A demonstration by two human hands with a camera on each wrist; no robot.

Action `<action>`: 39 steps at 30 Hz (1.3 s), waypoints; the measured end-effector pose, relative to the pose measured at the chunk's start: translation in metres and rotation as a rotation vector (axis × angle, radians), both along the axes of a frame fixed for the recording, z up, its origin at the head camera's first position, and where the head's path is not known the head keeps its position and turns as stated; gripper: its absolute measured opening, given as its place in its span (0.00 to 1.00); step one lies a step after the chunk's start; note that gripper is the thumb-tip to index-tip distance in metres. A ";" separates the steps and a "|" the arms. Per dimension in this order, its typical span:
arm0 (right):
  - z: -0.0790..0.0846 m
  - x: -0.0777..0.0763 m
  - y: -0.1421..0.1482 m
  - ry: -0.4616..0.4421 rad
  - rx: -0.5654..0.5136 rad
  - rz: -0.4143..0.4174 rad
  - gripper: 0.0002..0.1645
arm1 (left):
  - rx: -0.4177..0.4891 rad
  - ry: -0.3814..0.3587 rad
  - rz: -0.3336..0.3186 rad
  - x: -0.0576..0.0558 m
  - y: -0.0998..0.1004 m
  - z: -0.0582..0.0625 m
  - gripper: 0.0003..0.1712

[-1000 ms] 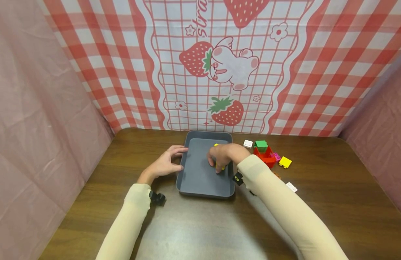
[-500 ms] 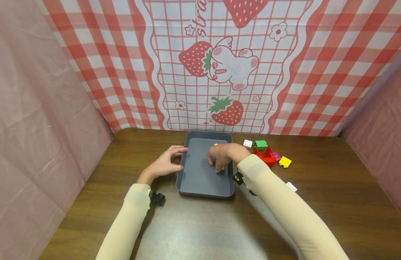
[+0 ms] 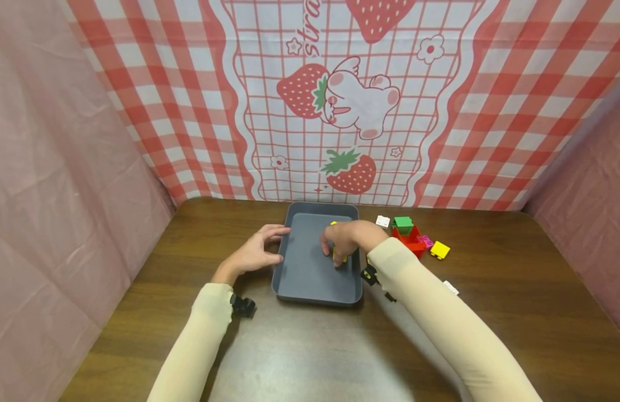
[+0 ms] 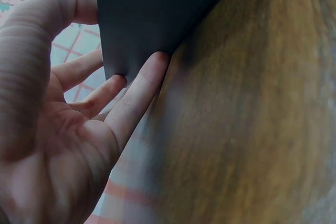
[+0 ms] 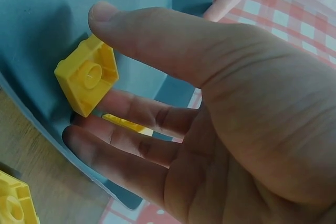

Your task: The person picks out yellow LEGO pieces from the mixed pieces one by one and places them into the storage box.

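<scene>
My right hand (image 3: 340, 239) reaches into the grey tray (image 3: 315, 279), palm down. In the right wrist view, its thumb and fingers pinch a square yellow toy brick (image 5: 88, 77), its hollow underside showing. Another yellow brick (image 5: 128, 124) is partly hidden behind the fingers, inside the tray; its edge (image 3: 334, 223) peeks out beyond the hand in the head view. My left hand (image 3: 253, 251) is at the tray's left side. The left wrist view shows its thumb and fairly straight fingers against the dark tray wall (image 4: 136, 19).
Right of the tray lie a white brick (image 3: 382, 221), a green brick (image 3: 403, 224), a red open piece (image 3: 415, 245), a pink piece (image 3: 424, 241), a yellow brick (image 3: 440, 250) and another white brick (image 3: 450, 287). A yellow brick (image 5: 13, 200) lies outside the tray. A checked cloth (image 3: 189, 100) hangs behind the table.
Both hands stay where they were. The right sleeve has shifted slightly and now covers the small orange piece that showed beside it.
</scene>
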State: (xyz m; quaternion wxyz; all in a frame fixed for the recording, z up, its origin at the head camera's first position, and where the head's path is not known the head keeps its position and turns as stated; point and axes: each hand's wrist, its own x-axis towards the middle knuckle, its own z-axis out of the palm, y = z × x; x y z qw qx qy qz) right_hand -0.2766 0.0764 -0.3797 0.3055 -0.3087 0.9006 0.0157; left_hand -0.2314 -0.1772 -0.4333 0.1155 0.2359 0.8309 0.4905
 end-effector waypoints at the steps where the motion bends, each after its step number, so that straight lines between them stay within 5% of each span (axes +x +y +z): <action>1: 0.001 0.000 0.000 0.003 0.001 0.002 0.15 | -0.004 0.000 0.003 -0.003 -0.001 -0.005 0.40; 7: 0.005 0.001 -0.001 0.029 0.003 0.023 0.16 | -0.007 0.001 0.015 -0.020 -0.006 -0.031 0.42; 39: 0.030 0.000 0.001 0.099 0.058 0.060 0.21 | -0.016 0.033 0.016 -0.019 -0.007 -0.032 0.41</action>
